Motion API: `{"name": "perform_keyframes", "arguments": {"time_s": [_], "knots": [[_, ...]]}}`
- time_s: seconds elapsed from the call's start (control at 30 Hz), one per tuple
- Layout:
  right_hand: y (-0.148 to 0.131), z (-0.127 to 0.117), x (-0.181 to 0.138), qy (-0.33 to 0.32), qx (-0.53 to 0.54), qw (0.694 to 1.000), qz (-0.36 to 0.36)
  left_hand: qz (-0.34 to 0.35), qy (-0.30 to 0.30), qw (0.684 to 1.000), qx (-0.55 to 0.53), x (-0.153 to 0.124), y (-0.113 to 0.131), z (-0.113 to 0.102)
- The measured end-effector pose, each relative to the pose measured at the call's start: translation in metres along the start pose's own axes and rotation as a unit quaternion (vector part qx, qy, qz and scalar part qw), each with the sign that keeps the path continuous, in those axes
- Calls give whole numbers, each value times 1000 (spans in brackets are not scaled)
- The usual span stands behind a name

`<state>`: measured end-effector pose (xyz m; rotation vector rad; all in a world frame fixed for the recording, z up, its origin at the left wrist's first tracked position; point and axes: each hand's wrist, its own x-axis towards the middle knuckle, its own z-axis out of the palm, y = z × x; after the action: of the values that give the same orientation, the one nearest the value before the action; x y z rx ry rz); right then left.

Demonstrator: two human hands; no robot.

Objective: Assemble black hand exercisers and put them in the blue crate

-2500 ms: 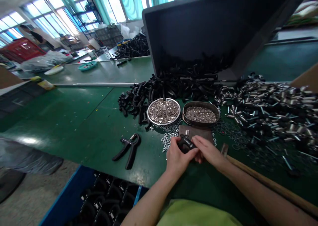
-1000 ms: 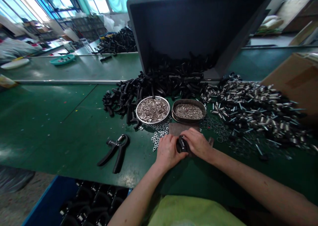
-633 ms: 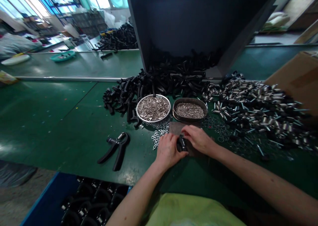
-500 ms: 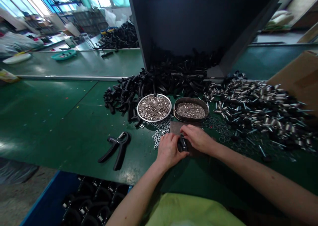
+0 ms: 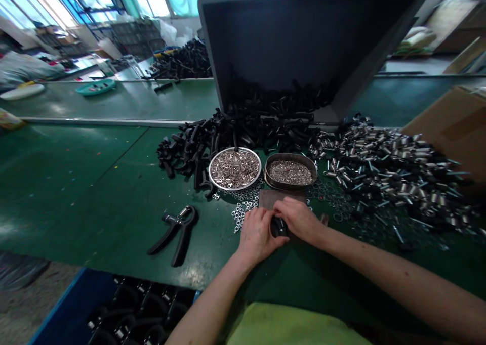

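Observation:
My left hand [image 5: 258, 233] is closed around a black plastic handle part [image 5: 280, 227], with the thumb along its near side. The part rests over a flat metal plate [image 5: 268, 197]. At the part's far end, my right hand [image 5: 298, 217] has its fingertips pinched together, close to the left fingers. Whatever is between those fingertips is too small or hidden to name. Small metal rings [image 5: 240, 214] lie just left of the plate. Farther left lies an assembled black hand grip exerciser [image 5: 176, 233] with a metal spring.
Beyond the plate stand a round dish of small metal pins [image 5: 211, 175] and an oval tin of tiny metal pieces [image 5: 314, 175]. Black handles pile up [image 5: 190, 147] before a tipped grey bin [image 5: 284, 36]. Spring-and-bolt parts [image 5: 398, 168] heap at right. A blue crate [image 5: 56, 309] holds finished grips below.
The view has tilted up slightly, so the table appears lower. My right fingertips have shifted slightly toward the left hand, over the black part's far end. My left hand keeps its hold.

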<state>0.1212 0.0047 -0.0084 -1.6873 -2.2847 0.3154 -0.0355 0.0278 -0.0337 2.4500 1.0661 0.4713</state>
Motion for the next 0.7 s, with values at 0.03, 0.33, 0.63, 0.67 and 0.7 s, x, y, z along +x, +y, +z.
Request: {"name": "perform_keyframes", "arguments": {"time_s": [0.03,0.33,0.63,0.67,0.7], "knots": [[3,4,-3,17,10,1000,9,2,0,1000,-1,0,0,0],[49,-36,25,38,-7,992,121,0,4,1000,10,-2,4,-3],[112,-32,61,-30,-68,975,211,55,-28,997,40,-2,8,-9],[111,-32,60,-23,-67,973,218,54,-25,998,25,-1,8,-8],[110,-32,59,-14,-64,972,225,46,-19,999,2,0,8,-8]]}}
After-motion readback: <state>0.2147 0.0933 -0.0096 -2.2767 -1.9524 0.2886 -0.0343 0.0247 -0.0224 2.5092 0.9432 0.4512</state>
